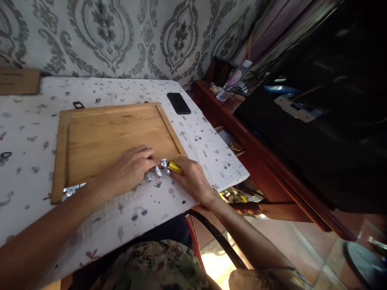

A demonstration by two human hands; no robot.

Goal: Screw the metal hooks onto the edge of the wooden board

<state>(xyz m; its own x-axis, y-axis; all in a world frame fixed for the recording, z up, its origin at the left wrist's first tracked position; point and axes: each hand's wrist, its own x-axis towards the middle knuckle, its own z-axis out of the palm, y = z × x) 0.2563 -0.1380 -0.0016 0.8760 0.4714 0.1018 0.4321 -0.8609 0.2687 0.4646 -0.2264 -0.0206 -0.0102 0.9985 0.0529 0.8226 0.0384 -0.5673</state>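
A framed wooden panel [121,121], like a cabinet door, lies flat on the patterned tablecloth. At its near right corner sits a shiny metal hinge [165,164], with small metal arms reaching past the panel's edge. My left hand [133,167] rests over the near edge, its thumb and fingertips closed at the hinge. In my right hand [192,177] is a slim yellow-and-black tool [175,168], its front end close to the hinge; its tip is too small to make out. Another metal hinge [72,190] is on the panel's near left corner, partly behind my left forearm.
A black phone [179,103] lies beyond the panel's right side. Cardboard [19,81] is at the far left. To the right, a red-brown wooden cabinet [254,153] has open drawers, with a plastic bottle [234,80] and a large dark screen [326,133] on top.
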